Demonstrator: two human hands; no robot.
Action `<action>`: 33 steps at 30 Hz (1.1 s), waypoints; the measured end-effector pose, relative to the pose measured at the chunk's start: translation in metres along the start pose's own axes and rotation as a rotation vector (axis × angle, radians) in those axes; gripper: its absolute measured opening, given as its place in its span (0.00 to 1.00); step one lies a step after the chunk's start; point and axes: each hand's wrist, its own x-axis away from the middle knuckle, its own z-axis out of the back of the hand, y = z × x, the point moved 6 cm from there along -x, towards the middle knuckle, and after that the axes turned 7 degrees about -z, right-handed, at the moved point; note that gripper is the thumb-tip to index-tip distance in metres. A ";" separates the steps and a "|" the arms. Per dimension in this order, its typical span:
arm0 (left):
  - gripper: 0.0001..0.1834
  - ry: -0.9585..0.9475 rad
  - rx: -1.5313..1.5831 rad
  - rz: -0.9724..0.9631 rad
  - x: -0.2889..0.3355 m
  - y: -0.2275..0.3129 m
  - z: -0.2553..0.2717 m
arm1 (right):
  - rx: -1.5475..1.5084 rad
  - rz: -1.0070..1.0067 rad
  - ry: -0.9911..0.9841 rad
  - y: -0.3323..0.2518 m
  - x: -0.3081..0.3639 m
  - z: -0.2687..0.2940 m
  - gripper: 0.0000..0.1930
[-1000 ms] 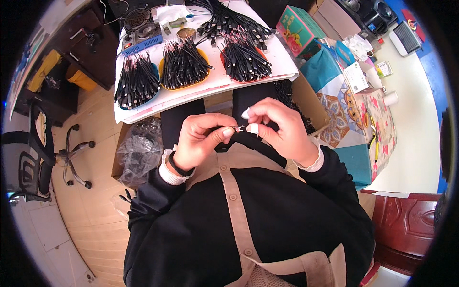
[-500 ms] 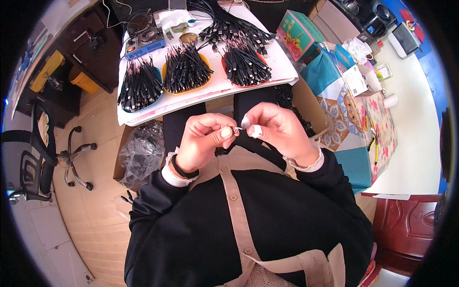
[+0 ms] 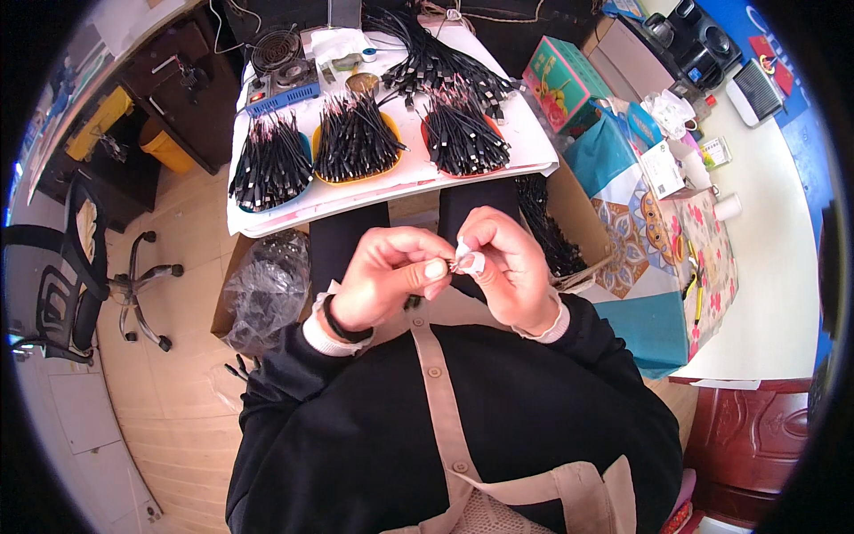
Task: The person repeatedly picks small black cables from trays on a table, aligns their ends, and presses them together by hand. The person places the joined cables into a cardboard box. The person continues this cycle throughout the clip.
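Observation:
My left hand (image 3: 384, 274) and my right hand (image 3: 507, 267) meet in front of my chest, fingertips pinched together on a small cable end (image 3: 455, 263) with fine wires. The piece is mostly hidden by my fingers. Ahead, a white board (image 3: 391, 190) carries three bundles of short black cables: one on a blue tray (image 3: 269, 165), one on a yellow tray (image 3: 356, 138), one on a red tray (image 3: 463, 133). More black cables (image 3: 427, 55) lie at the far end of the board.
A cardboard box with black cables (image 3: 556, 233) stands right of my knees. A crumpled plastic bag (image 3: 267, 289) lies at the left. A swivel chair (image 3: 76, 267) stands far left. Colourful boxes (image 3: 569, 82) and a flowered table (image 3: 694, 258) lie to the right.
Both hands stay together on the small cable end, fingers shifting slightly. The view has tilted, so the board and trays sit lower in the picture.

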 end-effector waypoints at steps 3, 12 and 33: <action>0.08 0.028 -0.160 -0.032 0.004 0.009 0.008 | -0.024 -0.086 -0.019 0.010 0.002 -0.001 0.04; 0.08 0.126 -0.212 -0.016 0.001 0.003 0.023 | 0.265 0.001 0.021 0.013 -0.011 0.008 0.05; 0.05 -0.052 -1.962 -0.054 -0.229 0.119 0.147 | -0.903 -0.603 -0.616 0.133 -0.060 -0.062 0.15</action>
